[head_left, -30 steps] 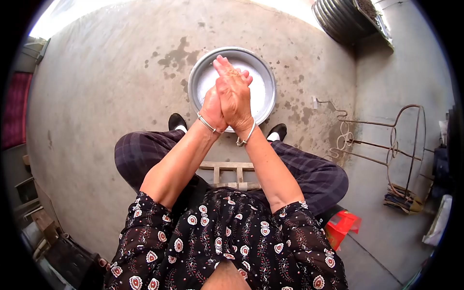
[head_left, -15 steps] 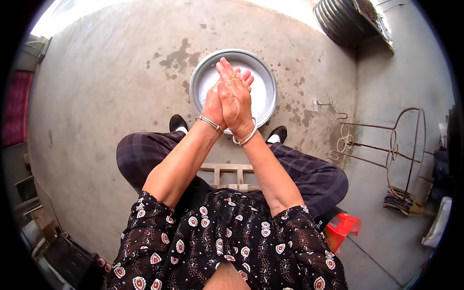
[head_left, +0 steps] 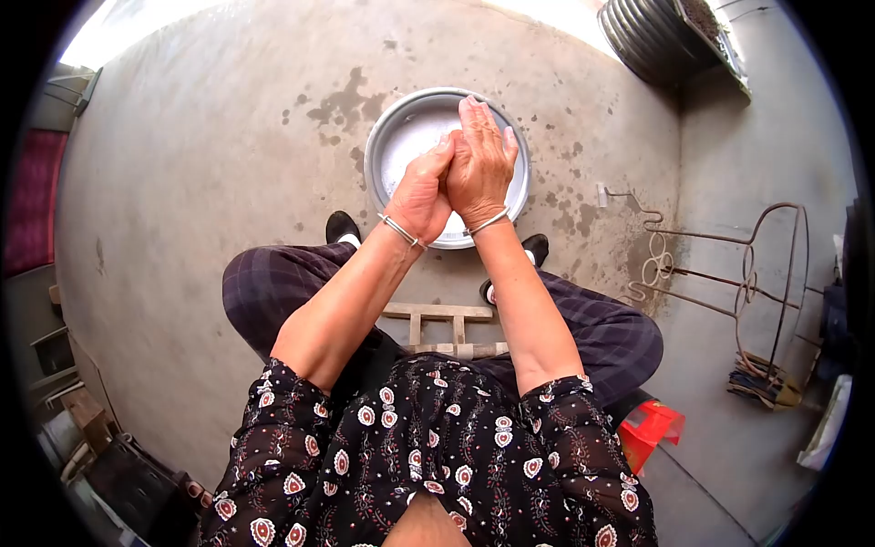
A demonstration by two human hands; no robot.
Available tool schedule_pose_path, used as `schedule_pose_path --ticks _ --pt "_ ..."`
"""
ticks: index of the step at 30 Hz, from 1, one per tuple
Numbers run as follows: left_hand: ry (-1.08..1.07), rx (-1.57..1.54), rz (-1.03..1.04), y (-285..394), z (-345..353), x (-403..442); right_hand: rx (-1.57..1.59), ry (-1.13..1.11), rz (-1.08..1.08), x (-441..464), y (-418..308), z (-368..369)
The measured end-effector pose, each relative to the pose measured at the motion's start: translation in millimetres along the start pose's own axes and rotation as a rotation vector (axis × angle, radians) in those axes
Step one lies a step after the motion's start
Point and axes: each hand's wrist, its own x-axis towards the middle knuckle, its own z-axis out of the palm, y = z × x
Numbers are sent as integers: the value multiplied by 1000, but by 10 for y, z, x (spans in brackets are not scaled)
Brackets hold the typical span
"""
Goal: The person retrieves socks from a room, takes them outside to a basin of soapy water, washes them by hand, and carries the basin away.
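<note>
Both of my hands are pressed together above a grey round basin (head_left: 375,150) of white, sudsy-looking liquid on the floor. My left hand (head_left: 422,193) lies against the palm side of the other, its thumb pointing up and most of its fingers hidden. With its back towards me, my right hand (head_left: 481,166) has its fingers stretched out past the basin's far part. No object shows between the palms, though the contact area is hidden. A bangle (head_left: 401,230) circles the left wrist, and another bangle (head_left: 488,221) the right.
Wet patches (head_left: 346,102) mark the concrete floor. A low wooden frame (head_left: 437,312) is between my legs. To the right are a bent metal rack (head_left: 775,210) and a red bag (head_left: 649,427). A dark ribbed container (head_left: 643,41) stands at the upper right.
My hands have shifted right and rubbed against each other. The right hand has turned its back more towards me, and the left fingertips have slipped behind it. The right foot shows more.
</note>
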Motion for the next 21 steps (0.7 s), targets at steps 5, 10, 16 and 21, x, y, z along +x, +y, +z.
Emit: schedule_pose_path --ticks 5,10,16,21 --pt "20 94 3 -16 -162 95 225 59 377 -44 -122 -88" --pt "115 159 -80 83 -80 85 582 19 568 -240 -70 -214" --pt "136 150 -133 113 -8 90 573 40 537 -392 11 -230" --pt "171 210 -155 156 31 111 688 1 585 -443 72 -227"
